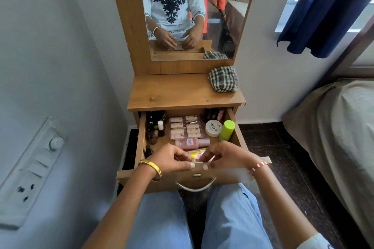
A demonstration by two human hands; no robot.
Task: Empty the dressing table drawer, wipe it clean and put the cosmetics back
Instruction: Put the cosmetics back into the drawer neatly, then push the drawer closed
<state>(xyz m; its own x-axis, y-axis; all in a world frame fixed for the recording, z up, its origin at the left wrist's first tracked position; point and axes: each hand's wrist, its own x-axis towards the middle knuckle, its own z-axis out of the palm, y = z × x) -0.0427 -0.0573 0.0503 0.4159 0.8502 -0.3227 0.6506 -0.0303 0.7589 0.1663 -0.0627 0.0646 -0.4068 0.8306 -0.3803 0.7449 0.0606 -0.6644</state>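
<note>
Your drawer (234, 125) stood pulled out from under the tabletop (182, 91), its handle (196, 186) toward your knees; your left hand (172, 157) and right hand (224, 156) met over its front edge, fingers curled, both pinching a small yellow-and-pink packet (197, 155) that sat just inside the front wall; its long axis could not be told, since your fingers covered most of it. Just behind the packet a pink bottle (192, 143) lay on its side, long axis running left to right, cap pointing to the right wall; behind that, flat pink packs (186, 127) filled the middle in two columns back toward the rear. Along the left wall stood dark little bottles (151, 127), upright, with a white-capped one (160, 127) beside them; at the right wall a green bottle (226, 130) stood tilted a little, touching a white jar (213, 128) lying lid-up; more dark items (212, 115) sat in the back right corner, too shadowed to tell. A checked cloth (223, 79) lay bunched at the back right corner of the tabletop.
</note>
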